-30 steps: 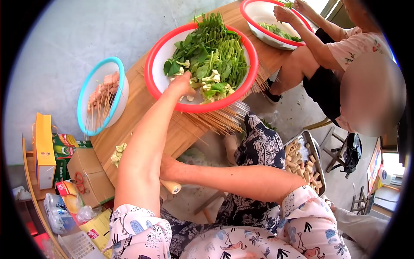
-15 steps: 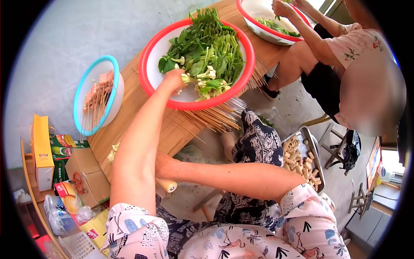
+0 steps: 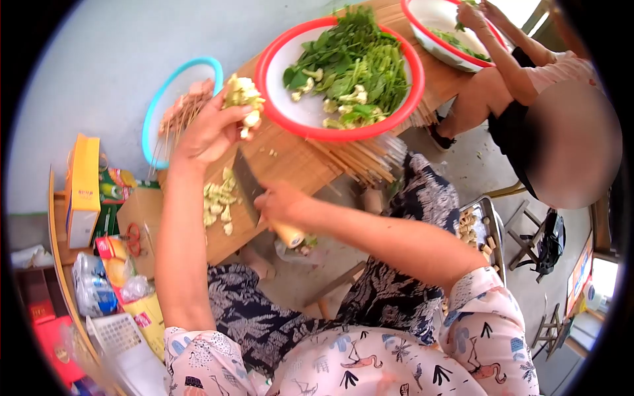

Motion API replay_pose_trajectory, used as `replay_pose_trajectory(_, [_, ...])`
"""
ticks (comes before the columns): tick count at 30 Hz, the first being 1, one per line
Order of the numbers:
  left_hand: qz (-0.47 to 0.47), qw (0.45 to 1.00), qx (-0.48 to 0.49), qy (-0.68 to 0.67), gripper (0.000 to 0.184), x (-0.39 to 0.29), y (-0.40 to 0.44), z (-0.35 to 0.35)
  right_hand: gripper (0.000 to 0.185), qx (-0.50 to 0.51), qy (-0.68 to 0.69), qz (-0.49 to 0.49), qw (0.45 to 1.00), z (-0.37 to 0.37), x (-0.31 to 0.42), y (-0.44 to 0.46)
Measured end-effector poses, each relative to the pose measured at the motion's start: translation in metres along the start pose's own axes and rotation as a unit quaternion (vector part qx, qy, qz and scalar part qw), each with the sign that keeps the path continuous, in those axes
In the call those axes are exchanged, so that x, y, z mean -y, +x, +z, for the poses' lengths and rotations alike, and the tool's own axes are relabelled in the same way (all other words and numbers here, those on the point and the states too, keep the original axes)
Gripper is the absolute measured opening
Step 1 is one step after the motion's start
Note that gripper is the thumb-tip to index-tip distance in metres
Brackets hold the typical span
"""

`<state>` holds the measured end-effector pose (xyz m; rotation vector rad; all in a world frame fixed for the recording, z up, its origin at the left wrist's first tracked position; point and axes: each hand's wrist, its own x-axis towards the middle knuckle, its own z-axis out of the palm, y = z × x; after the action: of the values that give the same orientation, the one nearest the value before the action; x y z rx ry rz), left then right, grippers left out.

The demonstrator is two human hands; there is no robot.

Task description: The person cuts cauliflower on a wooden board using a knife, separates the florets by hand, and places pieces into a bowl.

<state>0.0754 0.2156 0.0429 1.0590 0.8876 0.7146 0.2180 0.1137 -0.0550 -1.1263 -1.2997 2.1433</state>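
My left hand (image 3: 210, 131) is raised over the wooden table (image 3: 290, 158), its fingers wrapped round a piece of cauliflower (image 3: 243, 99). My right hand (image 3: 284, 203) grips a knife (image 3: 247, 181) by its pale wooden handle, the blade pointing up and away over the table. Small cut cauliflower pieces (image 3: 218, 198) lie on the table left of the blade. Beyond my hands stands a red-rimmed basin (image 3: 274, 89) with green leafy stems (image 3: 370, 66) and some cauliflower. Bundled wooden skewers (image 3: 356, 160) lie beside the basin's near edge.
A blue-rimmed basin (image 3: 153, 112) with skewered pink pieces stands at the left. Cardboard boxes (image 3: 137, 221) and red scissors (image 3: 135, 239) are at lower left. A metal tray (image 3: 492, 221) sits at the right. Another person handles greens over a second red-rimmed basin (image 3: 429, 39).
My left hand has come out of the red-rimmed basin with cauliflower in it. My right hand has moved forward, and the knife blade now shows. The view has shifted.
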Motion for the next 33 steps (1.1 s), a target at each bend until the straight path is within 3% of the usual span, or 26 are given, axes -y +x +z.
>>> replay_pose_trajectory(2, [0.007, 0.996, -0.08, -0.039, 0.038, 0.012, -0.048, -0.007, 0.032, -0.042, -0.024, -0.038, 0.998, -0.012, -0.001, -0.004])
replay_pose_trajectory(4, [-0.009, 0.992, -0.11, -0.064, 0.039, 0.041, -0.081, -0.02, 0.027, -0.066, -0.008, -0.012, 0.998, -0.021, 0.001, -0.009])
replay_pose_trajectory(7, [-0.085, 0.981, -0.163, -0.062, 0.043, 0.108, -0.108, -0.034, 0.018, -0.057, 0.037, 0.024, 0.997, -0.03, 0.002, -0.02])
replay_pose_trajectory(9, [-0.125, 0.973, -0.187, -0.055, 0.045, 0.143, -0.113, -0.036, 0.018, -0.048, -0.006, 0.025, 0.999, -0.033, 0.0, -0.024])
replay_pose_trajectory(11, [-0.19, 0.954, -0.226, 0.055, 0.045, 0.17, -0.114, -0.036, 0.018, -0.036, -0.05, 0.016, 0.998, -0.031, -0.003, -0.026])
replay_pose_trajectory(12, [-0.19, 0.954, -0.228, 0.052, 0.045, 0.184, -0.111, -0.042, 0.018, -0.034, -0.052, 0.018, 0.998, -0.03, -0.005, -0.026])
replay_pose_trajectory(13, [-0.19, 0.941, -0.237, 0.149, 0.044, 0.192, -0.105, -0.048, 0.019, -0.031, -0.067, 0.008, 0.997, -0.03, -0.008, -0.025])
replay_pose_trajectory(14, [-0.189, 0.92, -0.243, 0.244, 0.043, 0.2, -0.101, -0.054, 0.019, -0.027, -0.082, -0.002, 0.996, -0.03, -0.01, -0.023])
replay_pose_trajectory(16, [-0.163, 0.914, -0.273, 0.251, 0.042, 0.199, -0.098, -0.044, 0.02, -0.032, -0.101, -0.008, 0.994, -0.03, -0.013, -0.018])
replay_pose_trajectory(19, [-0.152, 0.849, -0.331, 0.383, 0.061, 0.203, -0.092, -0.046, 0.022, -0.041, -0.144, -0.019, 0.989, -0.034, -0.011, -0.017])
replay_pose_trajectory(20, [-0.154, 0.849, -0.331, 0.381, 0.061, 0.208, -0.092, -0.049, 0.022, -0.041, -0.144, -0.016, 0.989, -0.035, -0.01, -0.018])
replay_pose_trajectory(23, [-0.065, 0.759, -0.379, 0.526, 0.066, 0.216, -0.097, -0.048, 0.024, -0.045, -0.149, -0.016, 0.988, -0.039, -0.011, -0.019])
replay_pose_trajectory(24, [-0.067, 0.759, -0.379, 0.525, 0.066, 0.215, -0.099, -0.045, 0.024, -0.044, -0.149, -0.014, 0.988, -0.04, -0.01, -0.021])
replay_pose_trajectory(30, [-0.021, 0.711, -0.42, 0.563, 0.04, 0.206, -0.099, -0.034, 0.023, -0.056, -0.185, -0.049, 0.98, -0.046, -0.011, -0.035])
replay_pose_trajectory(33, [0.018, 0.721, -0.423, 0.549, 0.032, 0.204, -0.092, -0.032, 0.024, -0.055, -0.215, -0.064, 0.973, -0.047, -0.009, -0.043])
